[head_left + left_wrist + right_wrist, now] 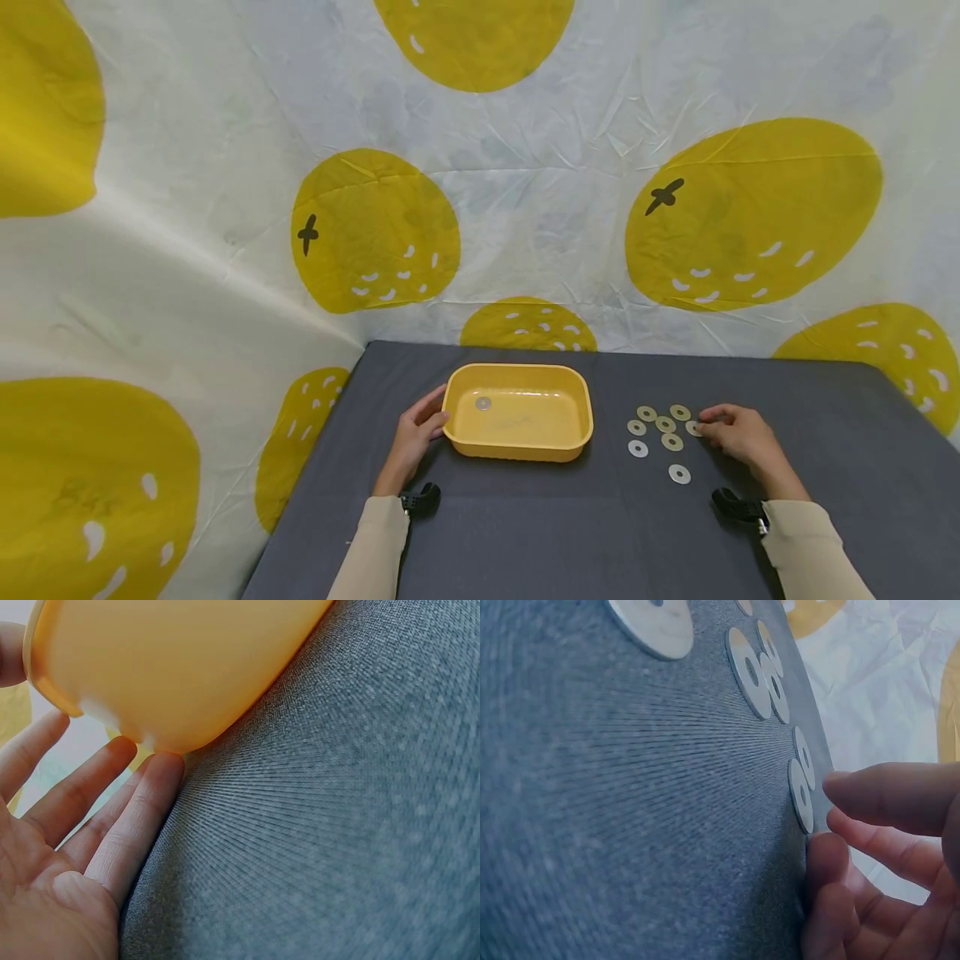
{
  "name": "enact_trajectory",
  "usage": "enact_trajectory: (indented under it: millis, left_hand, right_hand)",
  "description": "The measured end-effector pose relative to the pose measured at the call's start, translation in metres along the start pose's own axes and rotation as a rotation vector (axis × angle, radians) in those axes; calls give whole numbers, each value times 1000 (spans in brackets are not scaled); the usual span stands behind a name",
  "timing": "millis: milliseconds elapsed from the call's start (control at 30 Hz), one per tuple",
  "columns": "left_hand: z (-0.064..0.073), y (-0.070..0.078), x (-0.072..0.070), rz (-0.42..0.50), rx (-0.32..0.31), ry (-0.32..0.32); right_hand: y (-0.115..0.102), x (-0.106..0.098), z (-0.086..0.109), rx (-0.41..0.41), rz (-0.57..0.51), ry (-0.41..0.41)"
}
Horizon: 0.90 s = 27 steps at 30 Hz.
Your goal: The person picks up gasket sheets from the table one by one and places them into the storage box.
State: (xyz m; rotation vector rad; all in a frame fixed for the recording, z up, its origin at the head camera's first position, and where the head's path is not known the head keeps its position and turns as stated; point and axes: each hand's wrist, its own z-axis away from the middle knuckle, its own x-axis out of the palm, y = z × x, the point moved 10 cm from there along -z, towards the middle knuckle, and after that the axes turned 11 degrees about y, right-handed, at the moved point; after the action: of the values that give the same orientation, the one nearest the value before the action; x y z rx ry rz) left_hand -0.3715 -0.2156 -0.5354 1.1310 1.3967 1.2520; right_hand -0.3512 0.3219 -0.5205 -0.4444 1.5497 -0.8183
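A yellow rectangular tray (517, 454) stands on the dark cloth, with one flat metal washer (483, 403) inside it near the left end. My left hand (416, 433) is at the tray's left end. In the left wrist view its fingers (131, 825) are fairly straight, their tips against the tray's outer wall (180, 682). On the right, my right hand (742, 435) reaches low over the cloth beside a washer (693, 428), partly covered by its fingertips. In the right wrist view the fingertips are close to that washer (801, 796), with no washer visibly pinched.
Several more washers, some silver (679, 474) and some brassy (672, 442), lie scattered left of my right hand. The dark cloth (555, 533) covers the table. Behind and to the left hangs a white sheet (540, 233) printed with yellow fruit.
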Motion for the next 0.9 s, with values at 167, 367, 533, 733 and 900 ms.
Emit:
enact_trajectory:
  millis: [167, 367, 533, 733, 900]
  left_hand:
    - [-1, 1, 0, -1, 3, -2]
    - [-1, -1, -1, -7, 4, 7]
    - [-1, -1, 1, -6, 21, -2]
    - [-1, -2, 1, -7, 15, 1]
    - [-1, -3, 1, -17, 17, 7]
  right_hand:
    - [-1, -1, 0, 10, 61, 9]
    - [-6, 1, 1, -7, 128, 19]
    - [-7, 1, -2, -12, 159, 19]
    - [-4, 5, -6, -12, 163, -5]
    - [-3, 7, -8, -8, 158, -7]
